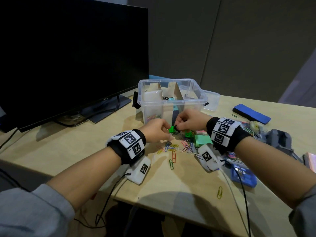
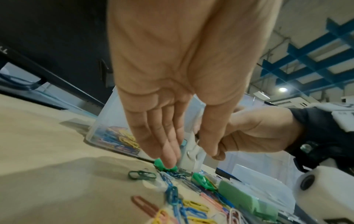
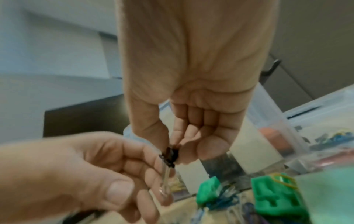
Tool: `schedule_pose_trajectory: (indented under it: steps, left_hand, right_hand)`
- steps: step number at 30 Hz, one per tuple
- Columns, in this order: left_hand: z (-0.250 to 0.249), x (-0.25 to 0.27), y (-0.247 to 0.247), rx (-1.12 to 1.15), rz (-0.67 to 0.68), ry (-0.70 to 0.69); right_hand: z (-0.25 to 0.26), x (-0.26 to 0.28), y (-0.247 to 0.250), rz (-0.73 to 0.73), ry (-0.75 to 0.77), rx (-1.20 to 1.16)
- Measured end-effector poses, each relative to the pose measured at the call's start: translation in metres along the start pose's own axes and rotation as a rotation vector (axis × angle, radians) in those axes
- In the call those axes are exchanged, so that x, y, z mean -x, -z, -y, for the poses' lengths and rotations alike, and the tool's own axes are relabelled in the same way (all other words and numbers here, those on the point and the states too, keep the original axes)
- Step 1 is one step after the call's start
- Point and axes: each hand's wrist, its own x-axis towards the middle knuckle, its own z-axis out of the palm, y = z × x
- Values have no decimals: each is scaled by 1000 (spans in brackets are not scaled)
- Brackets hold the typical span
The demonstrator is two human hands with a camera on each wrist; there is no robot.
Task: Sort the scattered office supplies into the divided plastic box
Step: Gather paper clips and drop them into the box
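Note:
A clear divided plastic box stands at the middle of the desk, with coloured paper clips in its left compartment. Just in front of it both hands meet on a small black binder clip. My right hand pinches the clip's black body between thumb and fingertips. My left hand holds the clip's silver wire handles, its fingers curled round them. Below the hands a green binder clip lies on the desk, with a second one to its right.
Loose coloured paper clips and a green sticky-note pad lie under the wrists. To the right are a blue eraser, a grey stapler and a blue staple box. A dark monitor stands at the left.

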Motion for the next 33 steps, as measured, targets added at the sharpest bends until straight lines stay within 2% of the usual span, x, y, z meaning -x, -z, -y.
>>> schedule_pose_trajectory:
  steps: [4,10,12,15,18,20,22,23,26,30,33]
  left_hand:
    - [-3,-1,-2,210,-38,-34]
    - [-6,4,3,336,-231,-107]
    - [-8,8,10,315,-337,-151]
    - [-13,19,24,153,-477,-254]
    - [-18,26,43,35,-587,-291]
    - [-18,21,60,17,-643,-261]
    - [-18,11,76,-11,-673,-205]
    - [-18,4,83,-27,-682,-179]
    - [-17,-17,98,-78,-690,-92]
    - [-21,-43,119,-206,-678,8]
    - [-29,-59,131,-352,-614,69]
  right_hand:
    - [-2,6,9,-44,12,-251]
    - [3,9,14,-112,116,-346]
    - [5,9,16,-162,184,-385]
    - [8,8,18,-283,337,-357]
    - [6,2,21,-433,444,-151]
    - [5,-6,26,-530,486,232]
    - [7,-14,27,-499,436,613]
    - [8,-16,26,-442,387,704]
    - [3,-22,18,-304,274,742]
    - [2,-22,21,-252,263,729]
    - [6,-23,25,-210,246,743]
